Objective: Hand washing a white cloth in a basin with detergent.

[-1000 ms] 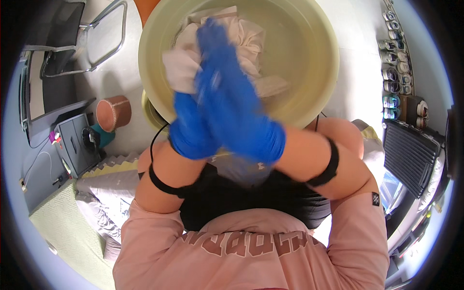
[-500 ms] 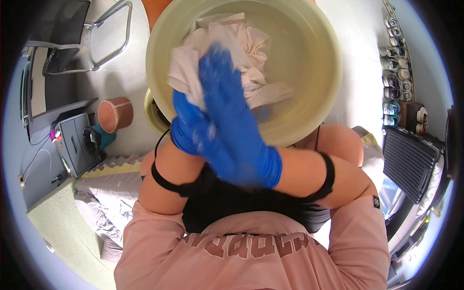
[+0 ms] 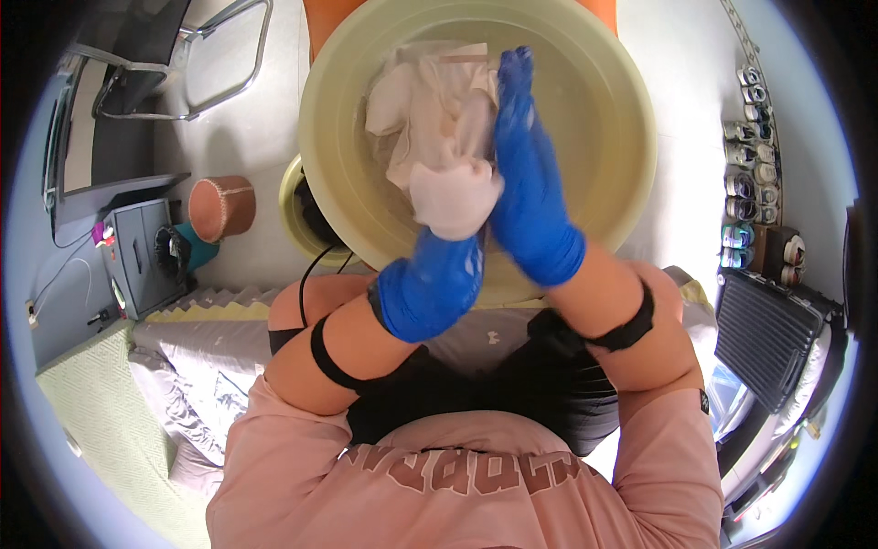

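A pale pinkish-white cloth garment (image 3: 425, 114) lies wet and bunched in a large cream-yellow basin (image 3: 315, 137) with shallow water. Part of the fabric is pulled over the fingers of my left hand (image 3: 432, 284), which wears a blue rubber glove with whitish suds on it. That hand grips the cloth near the basin's close rim, its fingertips hidden under it. Beside it on the right, my right hand (image 3: 535, 188), also in a blue glove, is held flat. Its fingers stretch forward along the garment's right edge.
The basin rests on something orange (image 3: 327, 16). A smaller yellow bucket (image 3: 294, 215) with dark contents stands at its lower left. A brown bin (image 3: 221, 209) and a metal-framed chair (image 3: 240, 55) are at left; shoes (image 3: 754, 156) and a black suitcase (image 3: 773, 325) are at right.
My hands were pressed together over the cloth's left side; now they are apart. The right hand has moved right, and cloth now covers the left hand's fingers.
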Available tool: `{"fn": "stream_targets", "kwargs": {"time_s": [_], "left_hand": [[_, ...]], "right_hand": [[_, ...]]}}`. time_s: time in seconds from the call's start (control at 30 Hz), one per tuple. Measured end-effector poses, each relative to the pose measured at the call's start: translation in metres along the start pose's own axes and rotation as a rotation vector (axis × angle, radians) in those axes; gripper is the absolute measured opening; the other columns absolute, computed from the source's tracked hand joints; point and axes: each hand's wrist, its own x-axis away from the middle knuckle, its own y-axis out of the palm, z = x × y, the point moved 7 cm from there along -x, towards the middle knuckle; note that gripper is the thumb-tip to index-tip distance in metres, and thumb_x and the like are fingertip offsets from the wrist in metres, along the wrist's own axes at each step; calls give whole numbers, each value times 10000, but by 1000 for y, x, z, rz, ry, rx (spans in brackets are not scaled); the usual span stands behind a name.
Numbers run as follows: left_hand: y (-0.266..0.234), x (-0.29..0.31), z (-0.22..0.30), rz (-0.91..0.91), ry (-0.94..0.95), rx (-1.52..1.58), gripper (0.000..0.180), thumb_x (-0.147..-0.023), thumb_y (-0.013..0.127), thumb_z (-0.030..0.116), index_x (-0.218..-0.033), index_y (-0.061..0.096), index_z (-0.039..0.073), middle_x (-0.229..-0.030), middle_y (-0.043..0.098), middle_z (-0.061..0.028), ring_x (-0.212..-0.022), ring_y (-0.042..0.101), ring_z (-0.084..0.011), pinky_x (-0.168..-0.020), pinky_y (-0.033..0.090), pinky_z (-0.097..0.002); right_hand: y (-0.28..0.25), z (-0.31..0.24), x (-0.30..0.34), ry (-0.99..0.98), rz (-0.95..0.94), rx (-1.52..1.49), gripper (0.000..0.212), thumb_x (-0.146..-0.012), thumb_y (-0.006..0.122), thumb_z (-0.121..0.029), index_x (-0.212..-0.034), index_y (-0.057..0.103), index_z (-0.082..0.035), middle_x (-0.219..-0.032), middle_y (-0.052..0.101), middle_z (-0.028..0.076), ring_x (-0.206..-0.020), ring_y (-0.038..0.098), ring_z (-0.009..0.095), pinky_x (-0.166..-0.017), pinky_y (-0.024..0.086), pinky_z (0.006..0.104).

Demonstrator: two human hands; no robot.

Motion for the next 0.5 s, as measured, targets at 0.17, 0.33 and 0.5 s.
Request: {"fn": "stream_targets", "kwargs": {"time_s": [0.17, 0.33, 0.5], "left_hand": [[0, -10, 32, -91, -40, 233, 440, -1013, 412, 290, -1386, 414, 59, -1363, 474, -107, -1232, 478, -248, -1057, 388, -380], [-1, -16, 18, -42, -30, 126, 444, -1018, 398, 303, -1389, 411, 60, -1364, 475, -107, -1234, 476, -248, -1058, 387, -382], [-18, -10, 3, -37, -29, 165, 449, -1024, 383, 316, -1392, 407, 61, -1365, 475, -107, -1236, 475, -247, -1060, 387, -383]], "right_hand": [[-16, -60, 8, -214, 191, -358, 578, -1022, 344, -190, -1490, 131, 72, -1571, 129, 227, -1458, 148, 318, -1168, 128, 380], [-25, -63, 3, 3, 90, -577, 582, -1023, 350, -226, -1486, 165, 72, -1547, 212, 221, -1426, 237, 315, -1156, 191, 398], [-23, -24, -10, 229, 164, -1039, 539, -1040, 348, -215, -1500, 186, 14, -1555, 199, 193, -1430, 229, 275, -1153, 191, 364]]}}
